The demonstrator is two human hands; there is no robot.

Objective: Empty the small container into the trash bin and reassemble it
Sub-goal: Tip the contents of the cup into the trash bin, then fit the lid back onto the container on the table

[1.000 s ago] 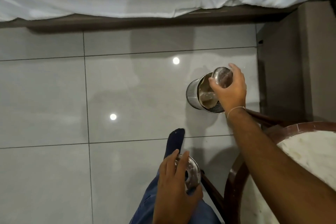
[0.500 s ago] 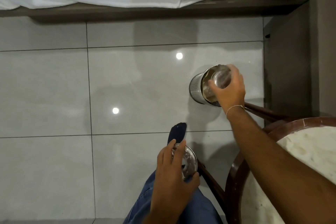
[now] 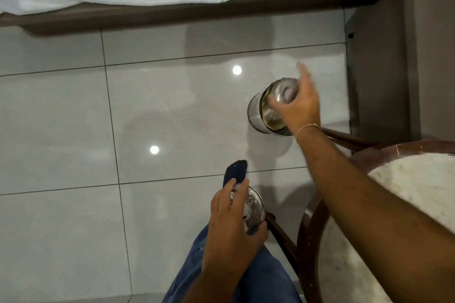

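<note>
Nearest, the left hand point(image 3: 234, 224) clasps the steel lid point(image 3: 250, 206), still off. Farther out, the right hand point(image 3: 299, 103) grips the small container point(image 3: 283, 92), blurred, tipped over the steel trash bin point(image 3: 256, 112) on the floor. Emptying looks underway; reassembly remains. The bin's lined inside shows nothing I can make out.

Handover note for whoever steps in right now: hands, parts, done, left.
Right hand: holds the small steel container tipped over the mouth of the steel trash bin; the view is motion-blurred, so what is left inside cannot be told.
Left hand: fingers grip the round steel lid above the lap, apart from the container.
Bin stands on the tiled floor beside the round table.
Done: lid off, container at the bin.
Left: finish emptying, bring the container back, fit the lid on.
</note>
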